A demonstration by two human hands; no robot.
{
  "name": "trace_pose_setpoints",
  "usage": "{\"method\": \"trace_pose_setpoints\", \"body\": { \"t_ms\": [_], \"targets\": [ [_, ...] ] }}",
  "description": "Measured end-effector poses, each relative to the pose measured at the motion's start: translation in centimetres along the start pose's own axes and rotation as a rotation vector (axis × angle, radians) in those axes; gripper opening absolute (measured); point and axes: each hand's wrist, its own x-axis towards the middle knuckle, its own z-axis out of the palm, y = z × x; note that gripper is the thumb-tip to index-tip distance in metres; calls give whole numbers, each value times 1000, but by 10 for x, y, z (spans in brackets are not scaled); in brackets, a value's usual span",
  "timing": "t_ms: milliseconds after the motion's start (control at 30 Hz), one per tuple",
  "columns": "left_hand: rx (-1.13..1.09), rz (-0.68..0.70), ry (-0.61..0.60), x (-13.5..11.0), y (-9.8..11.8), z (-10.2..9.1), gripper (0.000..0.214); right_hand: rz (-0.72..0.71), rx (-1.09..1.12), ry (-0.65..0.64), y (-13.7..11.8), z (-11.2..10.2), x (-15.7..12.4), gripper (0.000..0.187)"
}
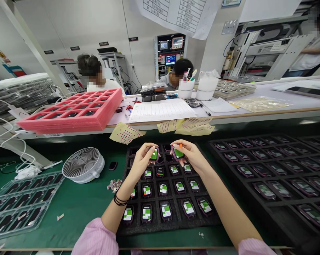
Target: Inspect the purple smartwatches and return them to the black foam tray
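My left hand (143, 157) is closed around a smartwatch body (154, 154) with a purple rim and a lit green screen. A second watch of the same kind (178, 152) is gripped in my right hand (189, 154), and a small orange piece (180, 145) shows by its fingers. Both hands are raised over the far part of a black foam tray (173, 226). In its pockets lie rows of watch bodies, such as this watch (165, 210), many with green and white screens. Some far pockets are hidden by my hands.
On the right is a larger black tray (255, 184) of watches. A round fan (83, 165), paper scraps (114, 185) and a clear plastic tray (24, 205) are on the left. A shelf ahead holds a pink foam tray (96, 118) and paper sheets (162, 110). People sit beyond it.
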Motion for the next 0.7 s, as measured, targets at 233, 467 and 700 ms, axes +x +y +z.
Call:
{"method": "trace_pose_setpoints", "body": {
  "t_ms": [233, 467, 700],
  "targets": [
    [24, 53, -91, 2, -5, -2, 44, 3, -21, -59, 2, -2, 1, 34],
    [12, 97, -177, 3, -8, -6, 52, -17, -28, -162, 6, -4, 1, 47],
    [30, 106, -224, 5, -14, -9, 60, -19, -15, -146, 6, -3, 2, 48]
  ]
}}
